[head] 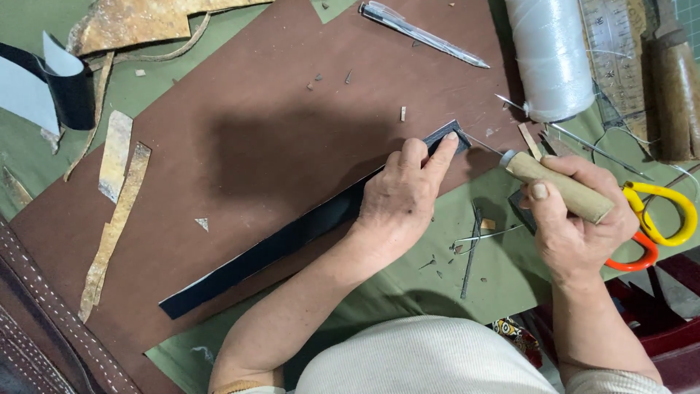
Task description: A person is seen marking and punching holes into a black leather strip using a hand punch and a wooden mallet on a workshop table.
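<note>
A long dark leather strip (277, 244) lies diagonally on a brown leather sheet (240, 138). My left hand (405, 193) presses down on the strip's upper right end, index finger stretched to its tip. My right hand (576, 222) grips an awl with a wooden handle (558, 186); its thin metal point (485, 144) reaches toward the strip's end, right by my left fingertip.
A white thread spool (550, 55) stands at the top right beside a clear ruler (620, 58) and a wooden tool (678, 95). Yellow and orange scissors (660, 226) lie right of my right hand. A pen (423, 33), leather scraps (117, 190) and a needle (598, 149) lie around.
</note>
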